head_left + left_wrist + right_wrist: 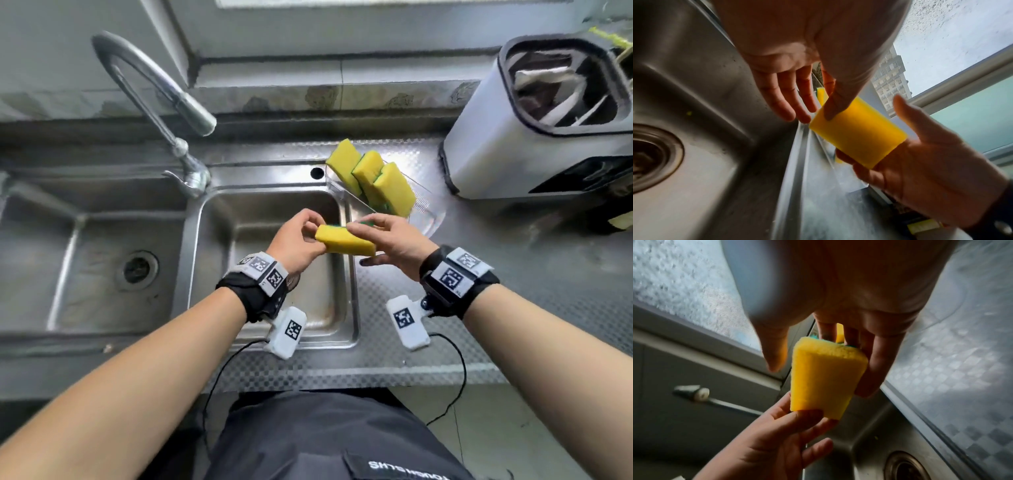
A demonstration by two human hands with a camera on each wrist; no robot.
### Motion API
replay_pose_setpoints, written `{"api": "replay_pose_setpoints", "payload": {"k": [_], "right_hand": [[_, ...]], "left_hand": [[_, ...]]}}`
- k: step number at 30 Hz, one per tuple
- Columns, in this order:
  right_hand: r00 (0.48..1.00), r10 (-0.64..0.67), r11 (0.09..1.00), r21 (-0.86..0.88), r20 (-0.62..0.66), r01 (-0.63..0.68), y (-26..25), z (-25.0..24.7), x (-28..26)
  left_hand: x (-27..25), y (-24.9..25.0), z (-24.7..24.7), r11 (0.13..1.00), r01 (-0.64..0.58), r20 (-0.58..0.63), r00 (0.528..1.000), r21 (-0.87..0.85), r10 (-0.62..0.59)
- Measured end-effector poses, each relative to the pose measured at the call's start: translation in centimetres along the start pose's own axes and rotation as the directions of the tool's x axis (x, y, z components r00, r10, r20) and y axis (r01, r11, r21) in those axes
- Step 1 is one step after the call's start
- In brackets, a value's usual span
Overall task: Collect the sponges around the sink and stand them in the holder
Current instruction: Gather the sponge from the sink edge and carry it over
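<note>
Both hands hold one yellow sponge (346,244) with a green scouring back over the right rim of the small sink basin (260,219). My left hand (308,233) pinches its left end between thumb and fingers. My right hand (376,236) has its fingers curled along the green side of the other end (824,378), and its thumb (774,356) stands just off the sponge. Behind, on the counter, a clear holder (428,212) carries three yellow sponges (371,178) standing on edge, leaning left.
A curved faucet (154,89) rises at the back left of the small basin. The large basin with its drain (137,270) lies to the left. A grey bin (534,130) stands at the back right. Patterned steel counter (462,342) runs along the right.
</note>
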State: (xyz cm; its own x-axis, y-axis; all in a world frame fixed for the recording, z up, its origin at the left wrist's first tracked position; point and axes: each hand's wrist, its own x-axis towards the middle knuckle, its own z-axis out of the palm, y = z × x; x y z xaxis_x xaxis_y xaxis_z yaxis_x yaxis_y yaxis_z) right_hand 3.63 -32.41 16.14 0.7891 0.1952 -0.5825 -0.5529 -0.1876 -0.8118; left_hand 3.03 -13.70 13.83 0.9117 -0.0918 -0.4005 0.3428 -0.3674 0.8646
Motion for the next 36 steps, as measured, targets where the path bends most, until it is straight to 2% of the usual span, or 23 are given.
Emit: {"api": "replay_pose_setpoints", "payload": {"k": [3,5,7,10,15,19,22,25,30,33,34,36], "right_hand": [[0.993,-0.108,0.949,-0.292,0.048,0.117,0.3,1.7,1.4],[0.982,-0.168,0.804,-0.565,0.082,0.185,0.5,2.2,2.3],[0.976,-0.196,0.636,-0.746,0.089,0.196,0.8,2.6,3.4],[0.979,-0.187,0.497,-0.851,0.086,0.169,1.5,2.3,4.4],[0.958,-0.123,0.249,-0.926,0.260,0.284,3.9,2.1,3.2],[0.936,-0.057,0.132,-0.926,0.349,0.353,5.4,2.9,0.6],[0.917,0.000,0.095,-0.913,0.399,0.398,6.4,3.7,-1.2],[0.916,0.059,0.109,-0.914,0.398,0.390,7.8,4.3,-3.0],[0.933,0.003,0.144,-0.923,0.360,0.356,8.3,4.0,-4.0],[0.945,-0.082,0.081,-0.943,0.317,0.323,8.5,4.0,-4.2],[0.951,-0.092,0.085,-0.949,0.296,0.304,8.9,4.3,-4.5],[0.965,-0.068,0.164,-0.951,0.255,0.263,9.9,5.5,-5.2]], "left_hand": [[-0.6,-1.8,-1.0,0.999,0.018,-0.005,1.000,0.037,-0.018],[-0.8,-3.0,-1.3,0.997,0.063,-0.029,0.998,0.046,-0.062],[-1.0,-4.5,-1.8,0.992,0.115,-0.069,0.991,0.060,-0.111],[-1.7,-6.4,-2.3,0.983,0.175,-0.090,0.981,0.047,-0.170],[-2.9,-8.7,-2.5,0.968,0.251,-0.020,0.968,0.000,-0.251],[-2.6,-8.6,-1.1,0.945,0.309,0.012,0.951,-0.103,-0.310],[-2.3,-8.2,-0.1,0.919,0.350,0.034,0.936,-0.183,-0.349],[-2.1,-8.1,0.3,0.899,0.388,0.063,0.922,-0.202,-0.383],[-3.1,-9.0,-0.2,0.863,0.439,0.078,0.898,-0.251,-0.434],[-4.1,-10.2,-1.0,0.851,0.454,0.075,0.889,-0.266,-0.451],[-4.4,-10.6,-1.2,0.848,0.458,0.076,0.887,-0.265,-0.455],[-4.9,-11.2,-1.9,0.849,0.462,0.082,0.886,-0.256,-0.457]]}}
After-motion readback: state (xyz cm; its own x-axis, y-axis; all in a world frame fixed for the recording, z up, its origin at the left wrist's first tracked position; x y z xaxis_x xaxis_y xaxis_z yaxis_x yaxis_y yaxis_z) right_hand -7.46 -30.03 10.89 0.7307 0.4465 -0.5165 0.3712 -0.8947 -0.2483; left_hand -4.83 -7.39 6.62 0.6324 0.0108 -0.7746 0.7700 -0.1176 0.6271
